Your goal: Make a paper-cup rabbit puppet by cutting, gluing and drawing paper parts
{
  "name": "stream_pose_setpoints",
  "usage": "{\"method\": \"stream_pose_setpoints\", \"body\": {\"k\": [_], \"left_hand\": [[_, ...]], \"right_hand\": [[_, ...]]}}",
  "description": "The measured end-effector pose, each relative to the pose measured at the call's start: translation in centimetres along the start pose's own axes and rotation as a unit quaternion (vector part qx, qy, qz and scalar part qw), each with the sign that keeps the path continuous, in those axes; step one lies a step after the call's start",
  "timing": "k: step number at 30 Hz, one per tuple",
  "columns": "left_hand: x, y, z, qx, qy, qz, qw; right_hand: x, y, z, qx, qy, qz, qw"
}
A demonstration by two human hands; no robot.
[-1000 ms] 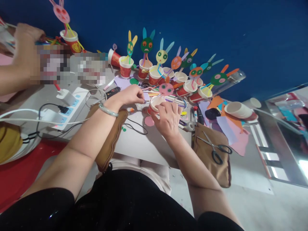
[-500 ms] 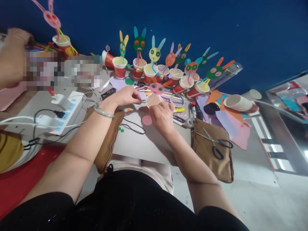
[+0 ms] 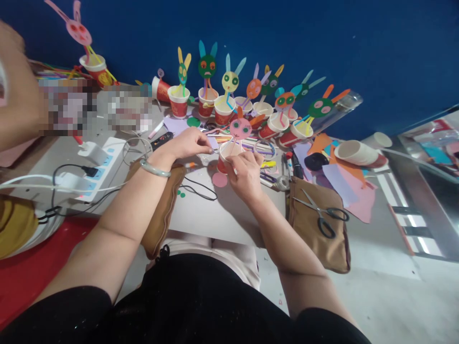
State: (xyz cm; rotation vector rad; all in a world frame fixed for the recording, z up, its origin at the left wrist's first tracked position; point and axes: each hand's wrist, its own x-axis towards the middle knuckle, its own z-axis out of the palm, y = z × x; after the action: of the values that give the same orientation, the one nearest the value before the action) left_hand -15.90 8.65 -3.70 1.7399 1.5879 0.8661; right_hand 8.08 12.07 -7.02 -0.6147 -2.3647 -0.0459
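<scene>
My right hand (image 3: 245, 173) is closed on the near right side of a red and white paper cup (image 3: 222, 166). A pink paper rabbit face (image 3: 240, 129) with green eyes and orange ears rises above this cup on thin stems. To the left of the cup, my left hand (image 3: 193, 142) is in a pinch, its fingertips close to the rim. Something thin may be between them, too small to name. A pink paper disc (image 3: 220, 179) lies on the table just below the cup.
Finished rabbit cups (image 3: 225, 110) stand in a row along the blue wall. Scissors (image 3: 322, 212) rest on a brown pouch (image 3: 315, 243) at right. A power strip (image 3: 102, 167) with cables lies left. Another person's arm (image 3: 21, 95) reaches in at far left.
The pink rabbit face has shifted up and right and shows more upright above the cup. My right hand moved slightly right. The other person's arm came nearer and their hand left view.
</scene>
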Motion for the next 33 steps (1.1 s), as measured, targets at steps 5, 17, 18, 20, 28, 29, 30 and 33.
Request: {"method": "stream_pose_setpoints", "body": {"k": [5,17,18,20,28,29,30,33], "left_hand": [[0.1,0.0,0.1,0.010,0.011,0.006,1.000],[0.1,0.4,0.3,0.007,0.011,-0.008,1.000],[0.1,0.5,0.3,0.003,0.008,-0.009,1.000],[0.0,0.6,0.2,-0.004,0.001,-0.011,1.000],[-0.2,1.1,0.0,-0.043,0.028,-0.037,0.998],[-0.2,1.1,0.0,-0.042,0.025,-0.030,0.998],[-0.2,1.1,0.0,-0.040,0.016,-0.023,0.999],[-0.1,1.0,0.0,-0.041,-0.012,-0.008,0.999]], "right_hand": [[-0.1,-0.1,-0.2,0.007,-0.001,-0.001,1.000],[-0.1,-0.1,-0.3,0.003,0.022,-0.014,1.000],[-0.1,-0.1,-0.2,0.005,0.018,-0.008,1.000],[-0.1,0.1,-0.2,0.008,0.009,0.004,1.000],[-0.2,0.5,-0.6,0.012,0.023,0.007,1.000],[-0.2,0.5,-0.6,0.013,0.022,0.008,1.000],[-0.2,0.4,-0.7,0.015,0.019,0.011,1.000],[-0.1,0.3,-0.8,0.022,0.009,0.019,1.000]]}}
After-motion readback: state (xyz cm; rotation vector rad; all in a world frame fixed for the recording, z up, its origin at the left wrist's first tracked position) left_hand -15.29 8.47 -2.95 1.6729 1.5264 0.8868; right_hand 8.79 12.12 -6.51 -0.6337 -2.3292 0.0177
